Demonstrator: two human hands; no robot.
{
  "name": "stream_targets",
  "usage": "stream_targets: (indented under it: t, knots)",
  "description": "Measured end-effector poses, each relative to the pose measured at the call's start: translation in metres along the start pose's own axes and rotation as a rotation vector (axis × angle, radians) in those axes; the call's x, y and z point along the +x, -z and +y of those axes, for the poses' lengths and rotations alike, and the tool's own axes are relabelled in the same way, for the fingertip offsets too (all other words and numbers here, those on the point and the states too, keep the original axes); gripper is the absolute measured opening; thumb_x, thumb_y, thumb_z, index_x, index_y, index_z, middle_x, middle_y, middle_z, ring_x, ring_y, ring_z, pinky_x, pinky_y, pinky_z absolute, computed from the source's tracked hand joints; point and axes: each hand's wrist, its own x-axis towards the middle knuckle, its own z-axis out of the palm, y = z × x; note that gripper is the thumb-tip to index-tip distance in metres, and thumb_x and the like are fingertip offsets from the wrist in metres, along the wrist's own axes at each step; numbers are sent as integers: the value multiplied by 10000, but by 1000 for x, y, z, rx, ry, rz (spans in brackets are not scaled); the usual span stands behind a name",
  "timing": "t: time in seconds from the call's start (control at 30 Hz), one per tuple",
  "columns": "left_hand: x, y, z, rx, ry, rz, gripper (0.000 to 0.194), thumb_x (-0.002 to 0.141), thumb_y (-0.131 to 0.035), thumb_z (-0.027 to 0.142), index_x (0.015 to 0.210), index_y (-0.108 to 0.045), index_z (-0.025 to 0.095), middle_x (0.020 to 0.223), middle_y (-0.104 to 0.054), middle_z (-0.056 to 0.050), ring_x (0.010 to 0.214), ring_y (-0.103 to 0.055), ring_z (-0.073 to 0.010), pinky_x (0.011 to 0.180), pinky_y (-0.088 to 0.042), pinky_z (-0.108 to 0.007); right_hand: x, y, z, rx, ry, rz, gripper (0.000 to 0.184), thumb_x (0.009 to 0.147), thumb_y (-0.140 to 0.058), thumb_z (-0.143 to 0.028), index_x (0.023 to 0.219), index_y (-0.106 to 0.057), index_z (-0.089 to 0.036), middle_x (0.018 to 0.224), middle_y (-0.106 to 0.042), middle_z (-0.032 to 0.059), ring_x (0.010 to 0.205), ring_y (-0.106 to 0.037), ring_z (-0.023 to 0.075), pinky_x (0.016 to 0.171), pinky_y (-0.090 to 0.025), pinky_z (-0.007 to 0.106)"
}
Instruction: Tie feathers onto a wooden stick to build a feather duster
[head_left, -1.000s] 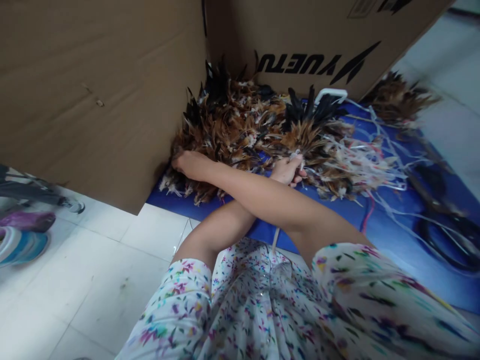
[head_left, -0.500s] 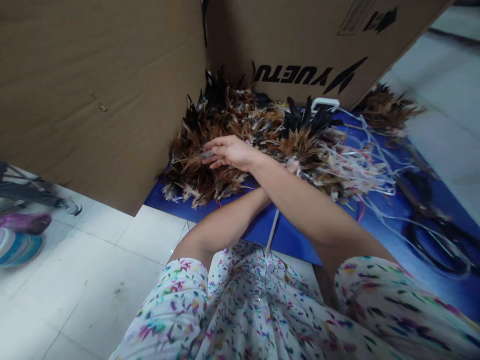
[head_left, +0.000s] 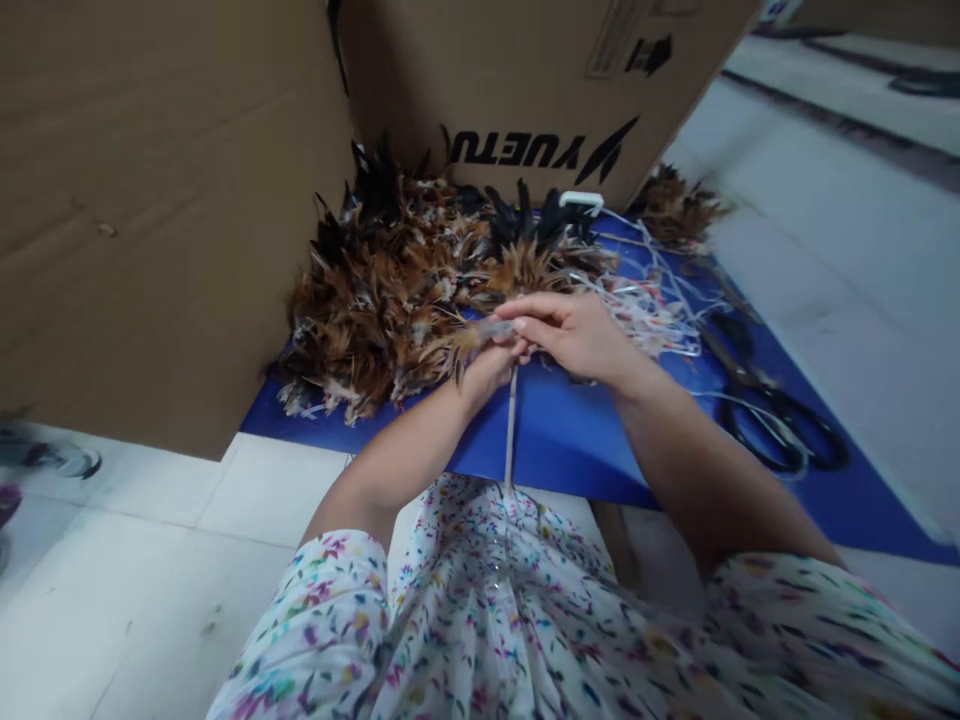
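My right hand (head_left: 581, 330) pinches a small tan feather tuft (head_left: 461, 348) by its pale quill end, the tips pointing left. Right beneath it, my left hand (head_left: 495, 365) is closed round the top of a thin stick (head_left: 511, 430), which runs down towards my lap. The right hand partly covers the left hand's fingers. Just beyond both hands stands a bunch of brown and black feathers (head_left: 525, 250). To the left lies a large heap of brown feathers (head_left: 382, 290). Thin white plastic strips (head_left: 652, 315) lie tangled to the right.
A blue board (head_left: 585, 430) is the work surface. Large black-handled scissors (head_left: 780, 415) rest on its right side. Tall cardboard panels (head_left: 150, 200) rise at the left and back. Another feather bunch (head_left: 679, 210) sits at the back right, near a white plastic handle (head_left: 581, 203).
My right hand has come back from above the feather heap with a feather tuft and now meets the left hand. My arms are no longer crossed. The view has shifted to the right.
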Motion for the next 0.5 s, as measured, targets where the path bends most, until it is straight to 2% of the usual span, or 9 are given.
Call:
stream_targets:
  t: [0.07, 0.17, 0.23, 0.3, 0.37, 0.5]
  knots:
    - [1, 2, 1, 11, -49, -44, 237, 871, -568, 59, 682, -470, 164, 514, -414, 54, 439, -334, -30, 423, -253, -162, -13, 3, 9, -229, 112, 80, 260, 878, -536, -181, 1062, -720, -182, 942, -743, 68, 746, -688, 176, 716, -550, 333]
    - [2, 1, 5, 65, -91, -69, 262, 910, -575, 231, 687, -449, 172, 490, -387, 62, 394, -323, -34, 374, -199, -165, -27, 0, 16, -580, 236, 115, 292, 911, -489, -167, 1115, -698, -168, 1072, -718, 110, 980, -669, 225, 885, -504, 375]
    - [0, -1, 10, 128, -87, -59, 302, 911, -575, 336, 691, -447, 174, 483, -388, 65, 372, -324, -35, 357, -183, -163, -32, -2, 20, -748, 203, 113, 310, 932, -447, -172, 1133, -683, -153, 1060, -710, 132, 989, -662, 242, 859, -496, 373]
    - [-1, -3, 14, 176, -66, -55, 314, 926, -538, 360, 691, -456, 169, 492, -417, 55, 370, -348, -38, 354, -187, -159, -33, -3, 27, -788, 133, 138, 286, 926, -449, -176, 1080, -690, -160, 1017, -712, 126, 948, -667, 242, 818, -494, 362]
    - [-2, -5, 17, 210, -75, -42, 271, 935, -499, 298, 701, -478, 163, 509, -462, 37, 374, -387, -50, 350, -196, -164, -31, -1, 37, -637, 88, 212, 223, 895, -492, -177, 995, -692, -176, 967, -719, 99, 912, -671, 226, 806, -496, 354]
    - [-1, -5, 21, 225, -102, -55, 158, 909, -485, 201, 760, -511, 159, 594, -564, 5, 372, -419, -61, 338, -202, -175, -20, 7, 58, 133, -65, 410, 78, 809, -605, -254, 848, -631, -191, 781, -693, 24, 699, -652, 161, 644, -518, 297]
